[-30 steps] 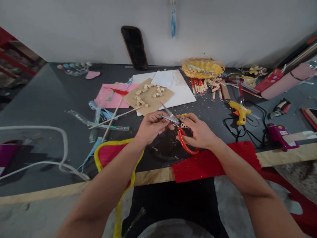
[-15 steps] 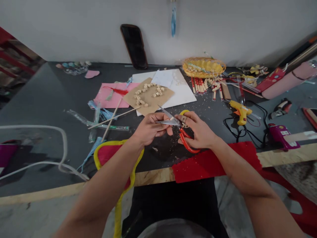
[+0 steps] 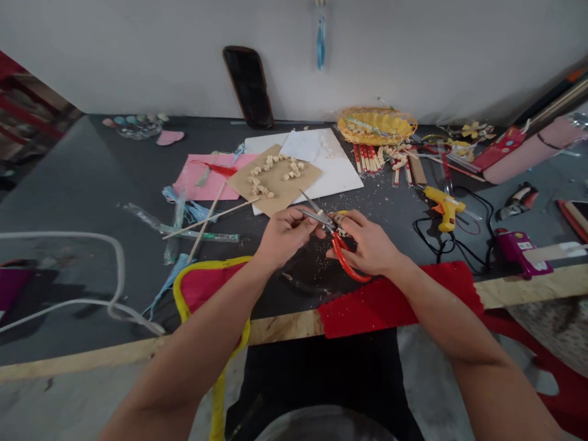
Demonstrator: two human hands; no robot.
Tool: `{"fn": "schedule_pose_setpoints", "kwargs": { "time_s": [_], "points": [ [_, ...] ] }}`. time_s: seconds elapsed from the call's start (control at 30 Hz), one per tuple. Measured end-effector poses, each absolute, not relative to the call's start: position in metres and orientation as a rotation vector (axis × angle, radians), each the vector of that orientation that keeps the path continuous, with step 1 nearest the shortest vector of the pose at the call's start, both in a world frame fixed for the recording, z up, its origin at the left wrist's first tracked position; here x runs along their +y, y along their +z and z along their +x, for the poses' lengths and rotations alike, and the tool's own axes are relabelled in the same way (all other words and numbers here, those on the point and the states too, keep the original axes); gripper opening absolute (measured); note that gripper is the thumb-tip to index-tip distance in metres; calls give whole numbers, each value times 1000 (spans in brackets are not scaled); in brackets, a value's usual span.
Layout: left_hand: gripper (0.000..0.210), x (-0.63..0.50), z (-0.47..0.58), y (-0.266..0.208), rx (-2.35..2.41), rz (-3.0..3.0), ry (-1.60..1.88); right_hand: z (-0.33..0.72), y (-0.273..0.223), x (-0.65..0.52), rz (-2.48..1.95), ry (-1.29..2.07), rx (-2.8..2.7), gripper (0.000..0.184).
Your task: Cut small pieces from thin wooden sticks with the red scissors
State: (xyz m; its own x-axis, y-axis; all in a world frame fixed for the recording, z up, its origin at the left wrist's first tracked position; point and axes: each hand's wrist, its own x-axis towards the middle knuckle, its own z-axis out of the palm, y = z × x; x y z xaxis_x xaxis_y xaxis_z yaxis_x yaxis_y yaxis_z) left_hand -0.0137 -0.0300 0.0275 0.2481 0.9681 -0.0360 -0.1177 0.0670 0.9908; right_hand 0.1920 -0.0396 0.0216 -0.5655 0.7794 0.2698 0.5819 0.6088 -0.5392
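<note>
Red-handled scissors (image 3: 343,258) sit in my right hand (image 3: 373,244), whose fingers are through and around the handles. Their metal blades are parted and point up and left, over the fingertips of my left hand (image 3: 287,237). That hand is closed in a pinch beside the blades; what it grips is mostly hidden. A small pale bit shows between the blades. Beyond the hands, pale knobbly pieces (image 3: 269,160) form a broken ring on a brown square card (image 3: 241,180). Pale crumbs are scattered on the dark table around my hands.
A yellow glue gun (image 3: 441,207) with a black cord lies to the right. A yellow basket (image 3: 376,125) and red-and-cream sticks stand behind. Red cloth (image 3: 399,300) drapes over the front edge. Wooden sticks (image 3: 206,222) and blue tassels lie left; a phone (image 3: 248,86) leans against the wall.
The scissor blades have turned upward and their tips are closer together. My left hand has shifted slightly right and rolled, with its fingers more curled. My right hand still grips the scissors.
</note>
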Motion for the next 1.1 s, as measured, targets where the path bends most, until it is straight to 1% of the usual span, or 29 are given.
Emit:
{"fn": "schedule_pose_setpoints", "kwargs": {
  "time_s": [0.13,0.23,0.33,0.47,0.53,0.6,0.73,0.83,0.97,1.1],
  "points": [
    [32,-34,-13,24,1034,1344,1128,189,26,-44,-1058,633,-2308,51],
    [32,-35,-14,24,1032,1419,1149,186,28,-46,-1011,719,-2192,38],
    [32,-34,-15,23,980,1448,1100,185,28,-47,-937,765,-2140,34],
    [25,-31,-14,23,1077,1457,1066,191,25,-40,-1032,705,-2136,43],
    [20,-29,-14,22,1173,1475,1073,196,21,-34,-1150,611,-2101,54],
    [18,-27,-14,22,1232,1500,1065,200,16,-28,-1260,510,-2070,61],
    [18,-25,-14,17,1305,1599,990,204,7,-19,-1457,398,-2027,60],
    [23,-21,-17,7,1345,1699,937,208,3,-15,-1567,367,-1996,61],
    [30,-14,-24,-6,1417,1767,929,215,0,-8,-1656,354,-1969,60],
    [29,-10,-28,-10,1503,1817,916,222,-10,1,-1733,276,-1994,58]
  ]
}}
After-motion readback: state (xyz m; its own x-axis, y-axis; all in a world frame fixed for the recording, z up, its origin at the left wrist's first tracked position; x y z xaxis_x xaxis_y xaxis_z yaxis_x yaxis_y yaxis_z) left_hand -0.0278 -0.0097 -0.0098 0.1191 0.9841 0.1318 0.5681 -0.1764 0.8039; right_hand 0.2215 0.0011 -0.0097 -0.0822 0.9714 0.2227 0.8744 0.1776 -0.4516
